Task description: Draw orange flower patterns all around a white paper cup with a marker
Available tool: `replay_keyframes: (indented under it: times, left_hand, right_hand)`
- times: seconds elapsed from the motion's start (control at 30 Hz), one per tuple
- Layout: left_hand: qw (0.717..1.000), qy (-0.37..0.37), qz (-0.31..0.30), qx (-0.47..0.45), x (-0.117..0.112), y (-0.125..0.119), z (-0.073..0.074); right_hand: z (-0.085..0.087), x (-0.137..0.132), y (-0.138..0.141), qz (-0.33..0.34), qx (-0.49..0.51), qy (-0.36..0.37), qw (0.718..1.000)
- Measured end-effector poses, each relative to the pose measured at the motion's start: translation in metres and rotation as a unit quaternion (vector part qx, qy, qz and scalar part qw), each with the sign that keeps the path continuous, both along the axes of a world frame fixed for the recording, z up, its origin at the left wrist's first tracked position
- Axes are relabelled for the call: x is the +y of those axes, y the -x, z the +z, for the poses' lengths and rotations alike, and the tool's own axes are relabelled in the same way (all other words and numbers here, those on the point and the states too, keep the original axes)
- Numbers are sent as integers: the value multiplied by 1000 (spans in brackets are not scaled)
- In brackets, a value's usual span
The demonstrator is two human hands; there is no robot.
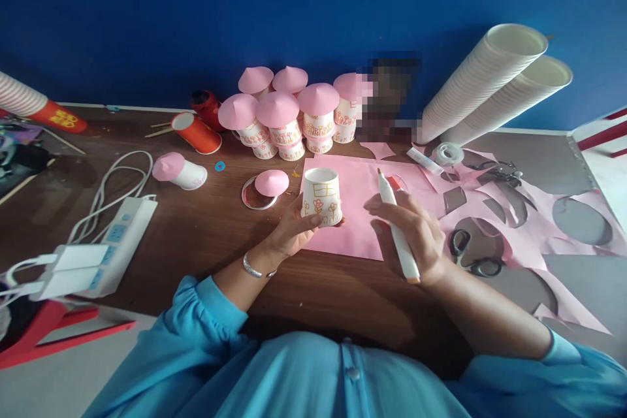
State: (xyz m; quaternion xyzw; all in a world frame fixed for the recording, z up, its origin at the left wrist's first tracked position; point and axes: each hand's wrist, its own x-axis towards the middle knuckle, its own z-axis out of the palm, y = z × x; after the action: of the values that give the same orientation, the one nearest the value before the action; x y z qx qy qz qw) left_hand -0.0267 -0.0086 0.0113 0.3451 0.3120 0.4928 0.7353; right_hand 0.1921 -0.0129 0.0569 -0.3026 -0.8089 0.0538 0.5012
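Note:
My left hand (pixel 296 228) is closed around a white paper cup (pixel 321 194) held with its narrower end up. Flowers in red and orange and a yellow-green window-like outline are drawn on the cup's side. Over to the right, my right hand (pixel 416 228) grips a white marker (pixel 402 241), its tip pointing up and away, apart from the cup. A small red piece (pixel 394 183) shows just behind those fingers; I cannot tell whether it is held. Pink paper (pixel 353 235) lies beneath both hands. A pink paper cone (pixel 272 183) rests on a tape roll (pixel 249 199) left of the cup.
Several decorated cups with pink cone roofs (pixel 277 110) stand at the wall. Tall white cup stacks (pixel 484 78) lean at the right. Scissors (pixel 473 255) lie among pink offcuts (pixel 539 235). A power strip (pixel 122 245), an orange cup (pixel 196 132) and a cone-topped cup (pixel 189 174) are leftward.

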Motion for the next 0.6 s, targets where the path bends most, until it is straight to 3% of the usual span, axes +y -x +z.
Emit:
replay_keyframes:
  times: [0.13, 0.4, 0.6]
  left_hand:
    - [1000, 8, -21, -19, -1, 3, -1]
    - [999, 24, -29, -23, -5, 3, -7]
    - [999, 19, -39, -28, -12, -2, 4]
  right_hand:
    - [-8, 10, 5, 0, -8, 85, 996]
    - [-16, 8, 15, 58, -43, 107, 992]
    - [-3, -6, 16, 19, -57, 64, 996]
